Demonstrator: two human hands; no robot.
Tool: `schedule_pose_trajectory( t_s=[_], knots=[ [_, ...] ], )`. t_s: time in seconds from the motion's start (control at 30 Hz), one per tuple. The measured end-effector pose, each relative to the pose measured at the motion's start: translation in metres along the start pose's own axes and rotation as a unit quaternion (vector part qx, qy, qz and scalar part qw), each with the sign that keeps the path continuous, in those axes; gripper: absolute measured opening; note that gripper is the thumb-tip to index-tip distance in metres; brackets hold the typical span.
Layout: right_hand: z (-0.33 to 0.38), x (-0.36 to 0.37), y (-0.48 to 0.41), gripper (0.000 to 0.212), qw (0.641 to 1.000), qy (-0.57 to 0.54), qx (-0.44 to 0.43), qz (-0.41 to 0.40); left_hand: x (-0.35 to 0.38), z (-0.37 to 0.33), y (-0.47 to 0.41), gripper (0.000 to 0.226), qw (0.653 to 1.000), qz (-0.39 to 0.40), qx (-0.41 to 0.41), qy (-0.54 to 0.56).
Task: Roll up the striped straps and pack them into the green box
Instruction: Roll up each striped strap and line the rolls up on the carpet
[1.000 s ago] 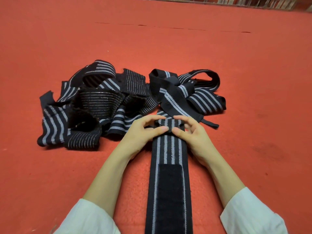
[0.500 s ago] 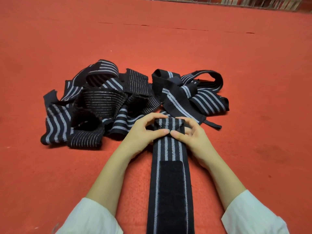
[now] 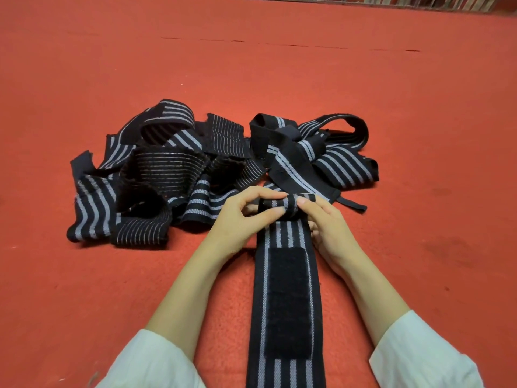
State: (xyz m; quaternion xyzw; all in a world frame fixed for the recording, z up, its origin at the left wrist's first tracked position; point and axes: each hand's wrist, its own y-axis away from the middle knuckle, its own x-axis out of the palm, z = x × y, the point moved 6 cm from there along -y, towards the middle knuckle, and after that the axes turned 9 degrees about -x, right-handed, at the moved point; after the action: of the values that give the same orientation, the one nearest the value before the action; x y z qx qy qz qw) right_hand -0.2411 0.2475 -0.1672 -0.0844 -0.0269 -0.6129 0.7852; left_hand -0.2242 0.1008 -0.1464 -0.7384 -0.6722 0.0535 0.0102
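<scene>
Both hands, left hand and right hand, are pinching the roll at the strap end on the red floor, beside the pile.

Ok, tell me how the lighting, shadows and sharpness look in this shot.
Head view: soft, even light, no glare on the red floor; a small dark shadow beneath the left hand; the right hand and the striped strap both hands roll look sharp, without motion blur; the black fastener patch shows little detail.
</scene>
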Motion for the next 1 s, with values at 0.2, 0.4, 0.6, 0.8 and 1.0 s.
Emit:
schedule_pose_trajectory(
  t_s=[0.2,0.4,0.6,0.8,1.0],
  knots=[
    [0.002,0.003,0.001,0.021,1.000,-0.002,-0.020,0.020,0.002,0.016,-0.003,0.020,0.992,0.018,-0.120,0.027],
    [0.000,0.003,0.000,0.046,0.999,-0.020,0.005,0.042,-0.007,0.013,-0.003,0.036,0.995,0.001,-0.090,0.036],
    [-0.002,0.004,0.001,0.036,0.998,-0.043,0.005,0.055,-0.001,0.012,-0.002,0.047,0.997,0.019,-0.067,0.015],
    [0.000,0.005,0.000,0.034,0.998,-0.012,-0.026,0.054,-0.007,0.015,-0.002,0.028,0.993,0.034,-0.111,0.020],
    [-0.007,0.005,0.000,0.041,0.999,-0.018,0.003,0.043,-0.009,0.009,-0.003,0.032,0.998,-0.023,-0.018,-0.057]
  ],
)
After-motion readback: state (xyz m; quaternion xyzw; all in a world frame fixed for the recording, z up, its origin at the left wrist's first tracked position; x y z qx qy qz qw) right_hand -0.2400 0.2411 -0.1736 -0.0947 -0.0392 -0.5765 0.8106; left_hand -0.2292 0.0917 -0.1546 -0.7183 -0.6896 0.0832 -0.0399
